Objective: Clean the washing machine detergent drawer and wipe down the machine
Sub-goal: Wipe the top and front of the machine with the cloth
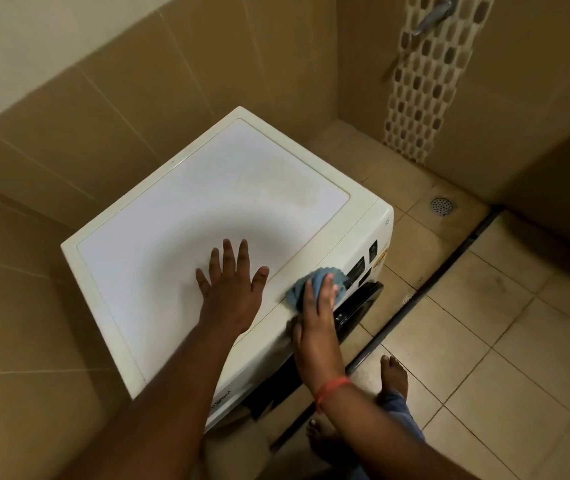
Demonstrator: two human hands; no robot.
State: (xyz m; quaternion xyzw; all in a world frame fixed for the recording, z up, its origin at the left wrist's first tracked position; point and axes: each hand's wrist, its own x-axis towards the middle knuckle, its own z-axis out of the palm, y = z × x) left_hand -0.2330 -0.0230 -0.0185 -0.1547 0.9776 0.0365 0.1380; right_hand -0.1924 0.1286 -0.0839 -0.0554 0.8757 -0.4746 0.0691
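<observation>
A white front-loading washing machine (186, 202) stands in a tiled corner, seen from above. My left hand (231, 282) rests flat on its top, fingers spread and straight. My right hand (314, 310) presses a blue cloth (314, 280) against the machine's upper front edge, beside the control panel (363, 268). The fingers lie over the cloth. The dark door (356, 306) shows just below that hand. The detergent drawer cannot be made out from this angle.
Tan tiled walls close in behind and to the left of the machine. A floor drain (441, 205) sits at the back right. A dark floor channel (425, 285) runs diagonally past the machine. My bare feet (394, 375) stand on the beige floor tiles.
</observation>
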